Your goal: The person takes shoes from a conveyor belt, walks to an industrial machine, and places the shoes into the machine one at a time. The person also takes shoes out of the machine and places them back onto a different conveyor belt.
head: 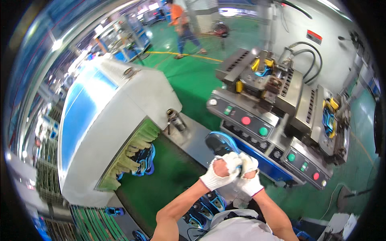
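Both of my hands wear white knitted gloves, which leave some skin bare. My left hand [224, 170] and my right hand [249, 174] are close together in front of my body, closed around the rear part of a dark shoe with a bright blue sole edge [220, 142]. Its toe points away from me, and the gloves hide the heel. Below my left forearm, several black-and-blue shoes [205, 208] stand in a row beside a green conveyor belt [162, 177]. More shoes [146, 162] sit on the belt under a yellowish fabric curtain [137, 144].
To the right stands a two-station metal machine with control panels [245, 120] and blue-and-yellow clamps [264, 67]. A grey-white machine hood [126, 117] spans the belt at left. A bottle-like container [177, 120] stands past the belt. A person in orange [178, 21] walks beyond, near a fan [221, 29].
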Tool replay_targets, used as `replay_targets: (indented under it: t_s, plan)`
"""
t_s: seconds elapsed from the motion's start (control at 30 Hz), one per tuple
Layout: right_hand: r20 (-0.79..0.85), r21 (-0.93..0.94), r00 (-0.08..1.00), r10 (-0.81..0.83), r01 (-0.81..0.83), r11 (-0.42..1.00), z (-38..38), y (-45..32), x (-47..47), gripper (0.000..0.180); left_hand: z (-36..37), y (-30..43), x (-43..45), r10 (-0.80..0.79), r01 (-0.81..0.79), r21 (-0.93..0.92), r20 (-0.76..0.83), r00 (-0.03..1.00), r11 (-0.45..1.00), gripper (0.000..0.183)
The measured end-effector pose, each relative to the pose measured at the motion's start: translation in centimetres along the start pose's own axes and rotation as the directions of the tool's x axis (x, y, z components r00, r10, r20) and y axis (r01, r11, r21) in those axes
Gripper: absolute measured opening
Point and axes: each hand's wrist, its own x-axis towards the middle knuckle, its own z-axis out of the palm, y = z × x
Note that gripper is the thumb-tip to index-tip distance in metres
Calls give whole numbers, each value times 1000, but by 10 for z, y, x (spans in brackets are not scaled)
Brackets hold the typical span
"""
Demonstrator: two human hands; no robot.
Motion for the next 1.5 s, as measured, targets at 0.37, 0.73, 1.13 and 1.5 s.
replay_targets:
  t_s: [0.37,0.73,1.13,1.5]
  plan:
    - [-366,725,751,549,-139,674,-304,-28,-163,64,100,231,294,514,-566,-337,-239,824,752,30]
    - [-346,926,139,928,-109,361,-310,18,-314,72,421,197,467,-427,457,-42,290,857,888,79]
    - [-527,824,156,835,-146,548,-381,14,-223,49,293,155,464,-364,559,-480,442,820,676,29]
    - [-552,119,530,644,-714,690,-529,183,105,33,85,126,181,-594,785,-460,517,616,414,62]
